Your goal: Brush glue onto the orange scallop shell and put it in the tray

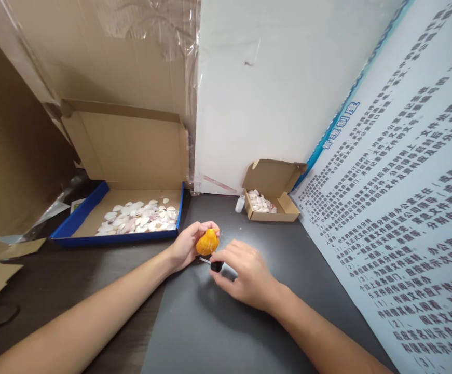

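My left hand [187,246] is closed around the edge of an orange-yellow seashell [207,242], whose broad face is turned toward me. Between the thumb and fingers of my right hand [245,270] is a black brush cap [217,266]. A thin pale stem [205,260] runs from the cap to the left, just below the shell. Whether its tip touches the shell, I cannot tell. Both hands are above the dark grey mat [194,332], close together.
A blue-edged cardboard box [117,240] with its lid up holds many pale shells [140,215] at the left. Farther right, a small open carton [272,216] contains more shells [260,201], with a small clear bottle [240,203] beside it. A printed board [397,182] borders the right side.
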The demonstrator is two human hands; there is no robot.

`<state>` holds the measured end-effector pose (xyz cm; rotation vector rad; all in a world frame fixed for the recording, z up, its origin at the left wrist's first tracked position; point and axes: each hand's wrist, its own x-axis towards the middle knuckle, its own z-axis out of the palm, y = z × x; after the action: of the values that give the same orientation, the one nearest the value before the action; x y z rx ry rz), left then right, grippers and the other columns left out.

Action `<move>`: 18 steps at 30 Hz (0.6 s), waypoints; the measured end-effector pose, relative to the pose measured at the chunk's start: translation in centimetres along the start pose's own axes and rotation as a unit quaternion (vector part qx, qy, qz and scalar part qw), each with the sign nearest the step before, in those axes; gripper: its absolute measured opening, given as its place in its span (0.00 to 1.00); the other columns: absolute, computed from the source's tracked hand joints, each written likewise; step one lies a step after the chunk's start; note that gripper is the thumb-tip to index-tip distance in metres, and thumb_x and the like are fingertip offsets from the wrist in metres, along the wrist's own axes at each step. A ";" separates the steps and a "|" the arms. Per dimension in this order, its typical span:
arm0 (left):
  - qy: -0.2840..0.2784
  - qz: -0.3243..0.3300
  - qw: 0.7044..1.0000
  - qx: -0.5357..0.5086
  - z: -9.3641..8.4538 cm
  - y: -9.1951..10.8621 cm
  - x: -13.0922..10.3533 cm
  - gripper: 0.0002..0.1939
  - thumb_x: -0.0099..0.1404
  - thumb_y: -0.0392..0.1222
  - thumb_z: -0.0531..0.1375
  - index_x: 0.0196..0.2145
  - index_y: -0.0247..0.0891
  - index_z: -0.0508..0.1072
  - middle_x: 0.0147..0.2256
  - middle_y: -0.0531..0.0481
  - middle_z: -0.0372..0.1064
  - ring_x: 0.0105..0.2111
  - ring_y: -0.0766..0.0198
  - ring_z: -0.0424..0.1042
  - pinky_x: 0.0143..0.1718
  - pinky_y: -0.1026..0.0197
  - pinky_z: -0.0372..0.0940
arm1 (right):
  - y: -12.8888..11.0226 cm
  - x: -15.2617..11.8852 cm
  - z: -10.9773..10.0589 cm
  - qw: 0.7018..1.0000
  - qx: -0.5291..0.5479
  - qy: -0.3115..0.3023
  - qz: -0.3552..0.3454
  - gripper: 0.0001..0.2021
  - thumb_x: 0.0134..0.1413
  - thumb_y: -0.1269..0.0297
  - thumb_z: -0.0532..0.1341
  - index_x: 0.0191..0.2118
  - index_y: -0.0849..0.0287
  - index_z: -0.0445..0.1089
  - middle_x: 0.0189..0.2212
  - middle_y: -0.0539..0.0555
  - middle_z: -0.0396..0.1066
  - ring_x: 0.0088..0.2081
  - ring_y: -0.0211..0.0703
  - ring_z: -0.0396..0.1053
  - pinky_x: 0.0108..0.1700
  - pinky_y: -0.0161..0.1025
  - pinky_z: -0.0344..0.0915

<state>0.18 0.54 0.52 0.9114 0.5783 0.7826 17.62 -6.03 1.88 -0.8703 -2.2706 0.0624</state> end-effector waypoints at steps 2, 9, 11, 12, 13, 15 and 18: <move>0.001 -0.001 1.000 0.001 0.0 0.0 0.0 0.09 0.58 0.40 0.51 0.30 0.34 0.68 0.29 0.49 0.63 0.26 0.65 0.62 0.26 0.65 0.60 | 0.0 0.0 0.0 1.000 0.002 0.022 0.011 0.03 0.59 0.65 0.60 0.37 0.56 0.69 0.28 0.51 0.73 0.30 0.42 0.67 0.34 0.38 0.62; -0.003 -0.004 1.000 -0.007 0.1 0.0 0.1 0.09 0.58 0.40 0.51 0.30 0.34 0.68 0.29 0.49 0.62 0.25 0.65 0.62 0.27 0.64 0.61 | 0.0 -0.1 0.3 0.998 -0.006 0.053 0.046 0.03 0.59 0.66 0.60 0.38 0.57 0.69 0.29 0.52 0.73 0.31 0.43 0.67 0.35 0.39 0.63; 0.000 0.003 1.000 -0.001 0.0 -0.1 0.1 0.09 0.58 0.40 0.51 0.30 0.34 0.68 0.28 0.49 0.62 0.25 0.66 0.61 0.26 0.65 0.60 | -0.2 -0.1 0.4 1.000 0.002 0.021 0.023 0.02 0.59 0.65 0.60 0.37 0.56 0.69 0.29 0.51 0.74 0.30 0.42 0.67 0.34 0.39 0.62; 0.001 0.005 1.000 0.000 0.0 -0.1 0.1 0.09 0.58 0.40 0.51 0.30 0.34 0.68 0.28 0.49 0.62 0.25 0.66 0.61 0.25 0.65 0.59 | -0.3 -0.1 0.4 1.000 0.007 0.012 0.012 0.02 0.59 0.65 0.61 0.37 0.56 0.69 0.28 0.51 0.74 0.30 0.42 0.67 0.34 0.39 0.62; 0.002 0.004 1.000 0.000 0.0 -0.1 0.1 0.08 0.58 0.40 0.51 0.30 0.34 0.68 0.28 0.49 0.62 0.25 0.66 0.61 0.25 0.66 0.59 | -0.3 -0.1 0.4 1.000 0.009 0.011 0.008 0.02 0.59 0.65 0.61 0.37 0.56 0.69 0.28 0.50 0.74 0.29 0.42 0.66 0.34 0.39 0.62; 0.002 -0.001 1.000 -0.004 0.0 0.0 0.1 0.08 0.57 0.40 0.51 0.30 0.34 0.68 0.29 0.49 0.63 0.25 0.65 0.61 0.26 0.65 0.60 | -0.3 -0.1 0.3 0.999 0.004 0.041 0.018 0.03 0.58 0.66 0.61 0.37 0.57 0.69 0.28 0.51 0.73 0.29 0.42 0.66 0.34 0.38 0.62; -0.001 -0.004 1.000 -0.009 0.2 0.1 0.0 0.08 0.56 0.39 0.52 0.30 0.34 0.68 0.29 0.48 0.63 0.26 0.64 0.63 0.27 0.64 0.62 | -0.1 -0.1 0.2 0.993 -0.020 0.100 0.052 0.03 0.58 0.67 0.61 0.38 0.58 0.68 0.29 0.52 0.73 0.30 0.42 0.67 0.34 0.38 0.61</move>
<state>0.29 0.52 0.66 0.8924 0.5712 0.7781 17.52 -6.16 1.71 -0.9716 -2.0461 -0.0236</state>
